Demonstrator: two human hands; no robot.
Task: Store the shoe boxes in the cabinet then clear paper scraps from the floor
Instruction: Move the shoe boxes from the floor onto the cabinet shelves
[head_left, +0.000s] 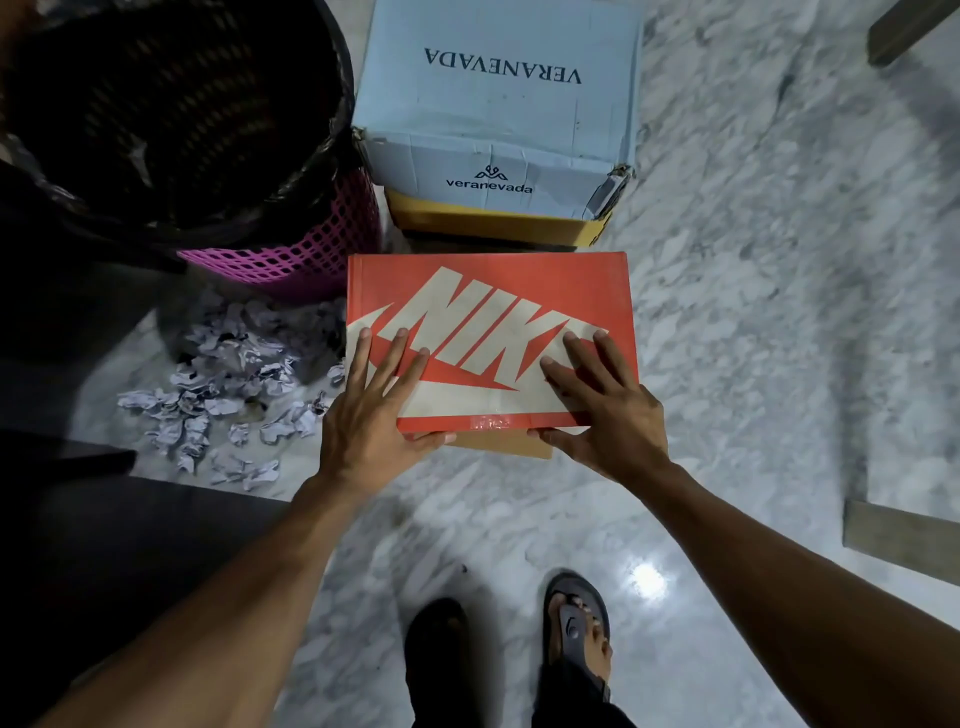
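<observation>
Floor (753, 260): polished marble-pattern stone, white with grey veining, carrying a bright glare spot near the feet.

Arms: both bare and stretched forward and down, converging on one box.

Bin (311, 244): round, pink plastic lattice wall, lined with a glossy, crumpled black bag (171, 104). It stands at upper left, just beside the boxes.

Pale blue box (498, 104): rectangular cardboard, printed "veranevada", creased, with one near corner torn. It sits on top of a yellow box (493, 221), of which only a strip shows.

Orange shoe box (488, 312): flat rectangular cardboard lid with a large cream logo, over a plain brown base. It lies just in front of the blue-and-yellow stack and to the right of the bin. Whether it rests on the floor or is raised cannot be told.

Left hand (371, 410): palm down on the near left corner of the lid, fingers straight and spread across the top, thumb hooked against the near edge, so the lid is held between thumb and fingers.

Right hand (608, 410): same grip on the near right corner, fingers splayed flat, thumb against the near edge.

Paper scraps (223, 384): many small crumpled white pieces, heaped loosely on the floor at the foot of the bin, left of the orange box.

Sandal (574, 623): dark, open-toed, on the foot below the right arm.

Tape (488, 422): short clear strip on the lid's near edge, between the thumbs.
</observation>
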